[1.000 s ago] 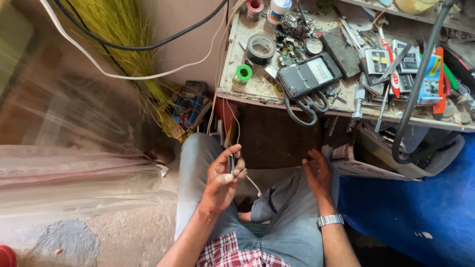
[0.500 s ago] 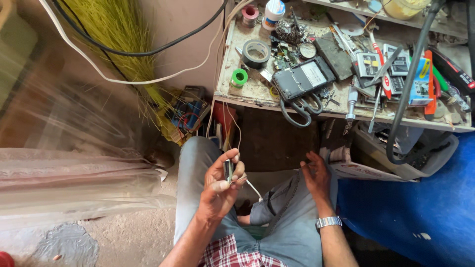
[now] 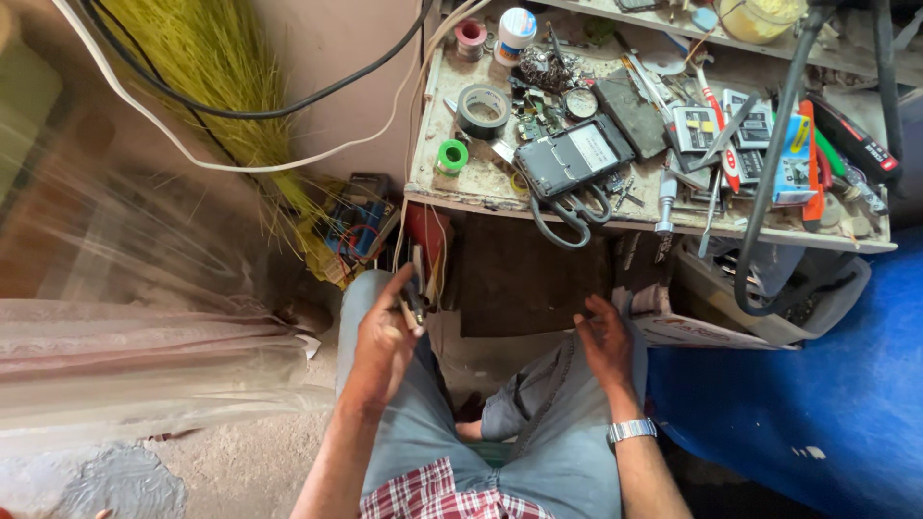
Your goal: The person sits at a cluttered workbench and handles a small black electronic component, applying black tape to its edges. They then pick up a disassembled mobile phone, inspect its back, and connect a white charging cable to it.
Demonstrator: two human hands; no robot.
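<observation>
My left hand (image 3: 383,338) is raised over my left knee and pinches a small dark part (image 3: 413,300) between thumb and fingers. Whether a thin wire trails from that part cannot be made out. My right hand (image 3: 606,344), with a metal watch (image 3: 632,430) on its wrist, rests on my right knee with fingers loosely spread and nothing in it. Both knees are in grey trousers, just below the front edge of a cluttered workbench (image 3: 452,197).
The bench carries a dark multimeter (image 3: 574,154), scissors (image 3: 569,213), a black tape roll (image 3: 483,110), a green tape roll (image 3: 452,155), screwdrivers and small parts. A yellow straw broom (image 3: 221,67) and cables lean on the wall at left. A blue sheet (image 3: 827,384) lies at right.
My left hand has lifted the small dark part a little higher and farther from me. The right hand stays on the knee. The view has shifted slightly.
</observation>
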